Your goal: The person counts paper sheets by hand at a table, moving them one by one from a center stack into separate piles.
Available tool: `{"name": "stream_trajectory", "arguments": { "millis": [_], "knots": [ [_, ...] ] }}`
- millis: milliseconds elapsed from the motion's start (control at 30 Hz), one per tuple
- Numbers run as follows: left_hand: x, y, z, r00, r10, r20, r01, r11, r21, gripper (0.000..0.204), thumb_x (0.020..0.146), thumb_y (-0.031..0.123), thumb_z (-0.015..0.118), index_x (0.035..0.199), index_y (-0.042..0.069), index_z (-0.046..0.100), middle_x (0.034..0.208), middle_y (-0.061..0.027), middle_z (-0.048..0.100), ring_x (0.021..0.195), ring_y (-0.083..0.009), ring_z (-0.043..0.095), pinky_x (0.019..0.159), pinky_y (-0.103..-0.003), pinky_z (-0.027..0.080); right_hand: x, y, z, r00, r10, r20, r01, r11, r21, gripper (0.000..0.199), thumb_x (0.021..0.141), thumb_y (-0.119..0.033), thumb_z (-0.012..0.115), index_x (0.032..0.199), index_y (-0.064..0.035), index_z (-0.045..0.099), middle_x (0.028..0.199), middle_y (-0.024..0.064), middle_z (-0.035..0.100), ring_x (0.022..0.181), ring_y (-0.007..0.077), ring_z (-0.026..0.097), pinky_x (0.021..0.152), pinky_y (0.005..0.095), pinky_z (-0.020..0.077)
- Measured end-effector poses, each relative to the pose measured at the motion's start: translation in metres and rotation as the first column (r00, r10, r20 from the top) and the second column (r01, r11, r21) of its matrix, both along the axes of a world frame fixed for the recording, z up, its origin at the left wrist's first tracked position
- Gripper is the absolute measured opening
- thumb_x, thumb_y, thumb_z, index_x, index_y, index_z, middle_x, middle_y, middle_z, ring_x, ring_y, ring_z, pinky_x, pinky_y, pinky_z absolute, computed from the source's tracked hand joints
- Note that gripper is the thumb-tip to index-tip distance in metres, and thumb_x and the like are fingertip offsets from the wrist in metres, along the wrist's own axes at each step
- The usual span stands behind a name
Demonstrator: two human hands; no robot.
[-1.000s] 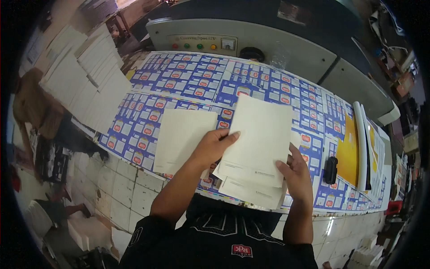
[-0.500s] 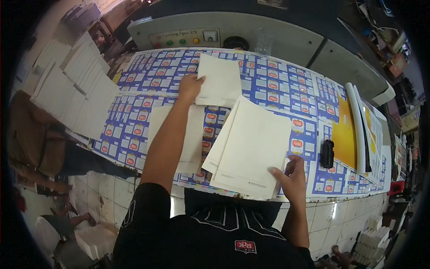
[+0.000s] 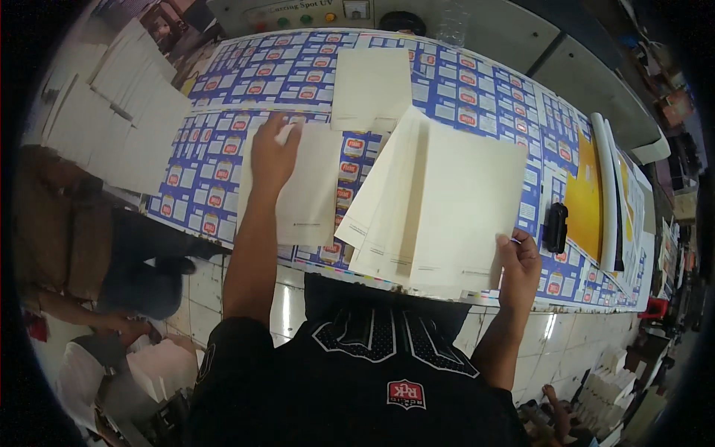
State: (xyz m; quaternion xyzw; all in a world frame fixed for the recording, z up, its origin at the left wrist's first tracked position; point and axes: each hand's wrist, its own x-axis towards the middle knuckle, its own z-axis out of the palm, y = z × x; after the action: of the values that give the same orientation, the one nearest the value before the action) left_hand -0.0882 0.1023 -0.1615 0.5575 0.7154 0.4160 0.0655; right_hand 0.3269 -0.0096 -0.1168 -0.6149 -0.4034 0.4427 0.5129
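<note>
My right hand (image 3: 520,262) pinches the lower right edge of a cream paper sheet (image 3: 469,201), thumb on top. This sheet is lifted and shifted right over a fanned pile of cream sheets (image 3: 376,197), some with small print along the bottom. My left hand (image 3: 275,153) hovers at the upper part of another cream paper stack (image 3: 309,186), thumb and fingers apart, holding nothing that I can see. Farther back lies a third cream paper stack (image 3: 372,86), apart from both hands.
Blue printed sheets (image 3: 201,179) cover the table. At right are a black clip-like object (image 3: 555,227), a yellow sheet (image 3: 586,190) and a rolled white sheet (image 3: 607,194). White paper stacks (image 3: 112,141) stand at left. A grey machine (image 3: 499,37) borders the back; another person's hand (image 3: 134,328) shows lower left.
My left hand has left the far stack and come nearer, over the left stack. My right hand has moved right, drawing the top sheet off the pile. The view has tilted down.
</note>
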Motion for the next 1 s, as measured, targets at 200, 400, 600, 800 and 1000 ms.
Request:
{"name": "stream_trajectory", "arguments": {
  "millis": [200,400,600,800,1000],
  "knots": [
    [-0.015,-0.101,-0.014,0.933,0.039,-0.358,-0.055,0.998,-0.034,0.049,0.087,0.029,0.069,0.124,-0.002,0.059,0.116,-0.0240,0.063,0.111,-0.0401,0.058,0.096,-0.047,0.045,0.016,-0.008,-0.006,0.961,-0.038,0.275,-0.006,0.988,0.156,0.013,0.094,-0.009,0.063,0.101,0.0015,0.062,0.093,0.0033,0.062,0.084,0.0094,0.054,0.077,0.0216,0.0419],
    [-0.008,-0.116,0.008,0.878,0.268,-0.397,-0.400,0.867,-0.299,0.065,0.082,0.046,0.071,0.123,-0.003,0.058,0.118,-0.0215,0.058,0.110,-0.0398,0.054,0.093,-0.050,0.043,0.009,-0.001,0.008,0.976,0.018,0.219,-0.035,0.997,0.072,0.013,0.094,-0.012,0.063,0.094,0.0003,0.062,0.088,0.0025,0.062,0.083,0.0090,0.054,0.077,0.0226,0.0418],
    [-0.027,-0.098,0.005,0.932,0.183,-0.313,-0.310,0.850,-0.426,0.070,0.072,0.050,0.079,0.115,-0.002,0.060,0.108,-0.0169,0.059,0.105,-0.0345,0.055,0.088,-0.047,0.044,-0.006,-0.001,0.017,0.877,0.153,0.456,-0.179,0.984,0.014,0.017,0.087,-0.011,0.071,0.093,0.0028,0.063,0.075,0.0019,0.061,0.067,0.0057,0.051,0.059,0.0222,0.0405],
    [-0.031,-0.082,0.020,0.978,0.190,0.089,-0.130,0.881,-0.455,0.049,0.076,0.029,0.080,0.106,-0.003,0.061,0.103,-0.0152,0.066,0.090,-0.0238,0.065,0.076,-0.036,0.049,-0.020,0.000,0.024,0.894,0.099,0.438,-0.162,0.981,0.109,0.032,0.083,-0.012,0.076,0.108,0.0016,0.061,0.078,0.0004,0.054,0.065,0.0068,0.046,0.057,0.0218,0.0380],
    [0.010,-0.104,0.097,0.945,0.047,0.324,0.004,0.988,-0.154,0.025,0.093,0.011,0.063,0.111,-0.005,0.058,0.091,-0.0081,0.068,0.076,-0.0118,0.061,0.071,-0.026,0.047,0.015,-0.011,0.021,0.973,0.061,0.221,-0.104,0.977,0.186,0.029,0.086,-0.007,0.070,0.112,0.0004,0.059,0.082,0.0022,0.056,0.072,0.0064,0.050,0.061,0.0208,0.0396]
  ]
}}
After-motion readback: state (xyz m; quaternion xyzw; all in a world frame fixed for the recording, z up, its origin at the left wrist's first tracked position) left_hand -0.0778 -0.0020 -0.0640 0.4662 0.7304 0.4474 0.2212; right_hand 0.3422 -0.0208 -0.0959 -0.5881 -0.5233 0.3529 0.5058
